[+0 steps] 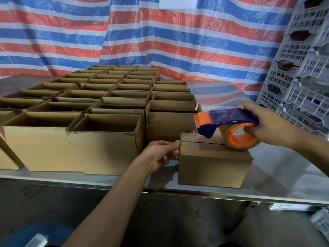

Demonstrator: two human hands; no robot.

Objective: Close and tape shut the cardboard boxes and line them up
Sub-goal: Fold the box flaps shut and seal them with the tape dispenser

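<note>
A small closed cardboard box (pixel 211 166) stands near the table's front edge, its top flaps meeting in a seam. My right hand (pixel 265 124) grips a blue and orange tape dispenser (pixel 229 125) whose roll rests on the box top. Clear tape (pixel 188 138) stretches from the dispenser's nose down to the box's left top edge. My left hand (pixel 163 151) pinches the tape end against the box's left side. To the left and behind, several open cardboard boxes (pixel 106 122) stand in rows.
The steel table (pixel 284 175) has bare surface to the right of the closed box. Stacked grey plastic crates (pixel 302 65) rise at the right. A striped red, white and blue tarp (pixel 142 36) hangs behind. The table's front edge runs just below the box.
</note>
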